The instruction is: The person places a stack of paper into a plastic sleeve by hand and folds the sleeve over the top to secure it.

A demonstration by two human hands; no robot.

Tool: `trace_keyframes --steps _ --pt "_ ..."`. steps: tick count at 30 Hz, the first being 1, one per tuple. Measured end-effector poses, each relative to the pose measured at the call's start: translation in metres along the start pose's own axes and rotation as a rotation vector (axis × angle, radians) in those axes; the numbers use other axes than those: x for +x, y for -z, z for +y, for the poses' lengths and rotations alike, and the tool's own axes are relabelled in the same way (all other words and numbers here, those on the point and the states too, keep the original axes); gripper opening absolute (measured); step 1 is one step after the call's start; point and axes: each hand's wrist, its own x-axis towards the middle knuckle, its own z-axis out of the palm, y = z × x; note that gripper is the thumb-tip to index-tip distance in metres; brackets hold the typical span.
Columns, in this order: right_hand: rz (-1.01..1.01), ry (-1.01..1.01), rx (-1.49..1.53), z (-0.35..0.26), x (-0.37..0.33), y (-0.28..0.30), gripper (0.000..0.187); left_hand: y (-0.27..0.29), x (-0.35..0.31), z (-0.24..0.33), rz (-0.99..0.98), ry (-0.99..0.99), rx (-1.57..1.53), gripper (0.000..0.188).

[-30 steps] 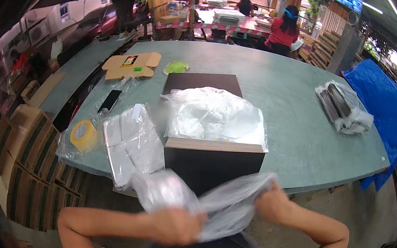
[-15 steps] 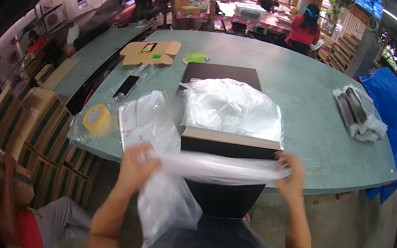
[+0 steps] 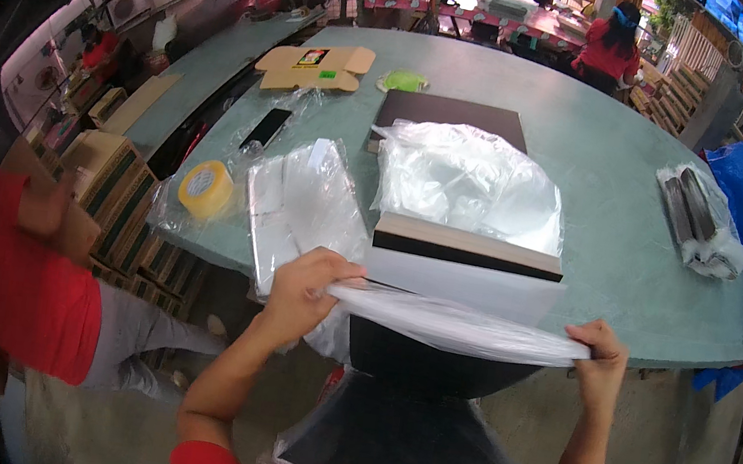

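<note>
A gathered clear plastic bag (image 3: 462, 325) stretches between my two hands at the table's near edge. My left hand (image 3: 304, 293) is closed on its left end, and my right hand (image 3: 600, 357) pinches its right end. Just beyond it lie a whitish flat sheet (image 3: 476, 287) and a stack of dark boards with pale edges (image 3: 468, 242). Crumpled clear plastic (image 3: 471, 179) rests on that stack. Below the bag, a black panel (image 3: 439, 361) slopes toward me. Closer to my body is another black panel (image 3: 407, 436) with clear plastic around its edges.
On the green table (image 3: 616, 206) lie flat plastic bags (image 3: 295, 213), a tape roll (image 3: 206, 189), a black phone (image 3: 265, 129), an unfolded carton (image 3: 313, 67) and a wrapped dark bundle (image 3: 700, 217). A person in red (image 3: 32, 274) stands at the left, near stacked cartons (image 3: 105, 172).
My hands have spread apart, pulling the plastic bag wider. The whitish sheet now shows beyond it. My view has shifted, and the person at the left has come closer and stands higher.
</note>
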Motion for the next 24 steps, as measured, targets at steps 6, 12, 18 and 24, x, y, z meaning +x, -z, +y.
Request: trace_keyframes --steps 6,12,18,24 --pt "-0.472 -0.640 0.808 0.072 -0.051 -0.009 0.030 0.004 -0.097 -0.032 -0.675 0.854 -1.268 0.047" --pt "-0.192 -1.152 0.635 0.163 -0.127 -0.073 0.020 -0.105 -0.196 -0.064 -0.693 1.208 -1.070 0.041" --pt "-0.240 -0.712 -0.210 0.278 -0.155 -0.126 0.019 -0.204 -0.278 -0.112 -0.341 0.887 -0.634 0.023" --pt "-0.273 -0.207 -0.638 0.192 -0.101 -0.085 0.023 -0.080 -0.146 -0.047 -0.716 0.784 -0.245 0.027"
